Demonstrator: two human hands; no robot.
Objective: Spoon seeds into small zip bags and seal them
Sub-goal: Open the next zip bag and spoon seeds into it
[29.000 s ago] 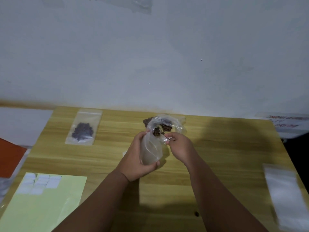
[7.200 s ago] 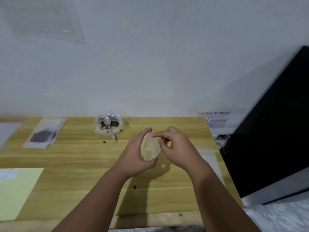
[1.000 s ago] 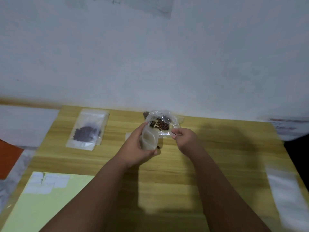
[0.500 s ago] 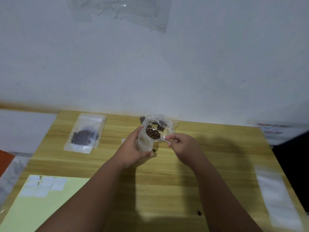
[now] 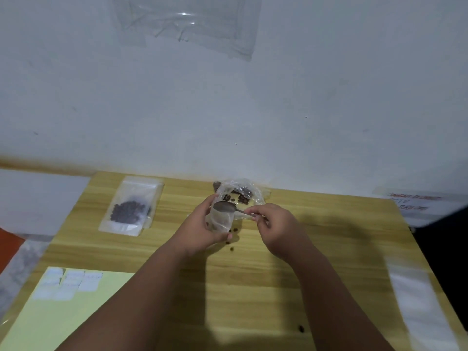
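- Since a filled zip bag [image 5: 130,207] already lies flat at the far left of the table [image 5: 329,254] with a dark clump of seeds inside, I'd say at least one round is finished; there might be a second bag tucked under it, can't tell
- current round looks mid-fill: left hand [image 5: 200,231] has fingers and thumb wrapped round a small zip bag [image 5: 219,220], held upright just over the table with its mouth open
- right hand [image 5: 276,229] pinches the handle of the spoon [image 5: 224,206] between thumb and fingertips, bowl right at the bag's mouth; too blurry to say if anything's on it
- supply bag [image 5: 240,195], a crumpled clear one, sits just behind the hands near the wall [image 5: 228,110], with some seeds left in it
- left to do, my guess: a few more spoonfuls, then press the zip shut
- stray seeds [image 5: 231,240] lie on the wood just beside the left hand, plus one near the front edge, so some cleanup too
- pale plastic strip [image 5: 417,307] at the right edge could be empty bags, not sure
- room stuff: light wooden table against a white wall, yellow-green sheet [image 5: 68,320] with little white labels [image 5: 65,283] at front left, clear plastic sheet [image 5: 187,24] taped up high, and a note [image 5: 412,201] with red writing at far right that I can't read
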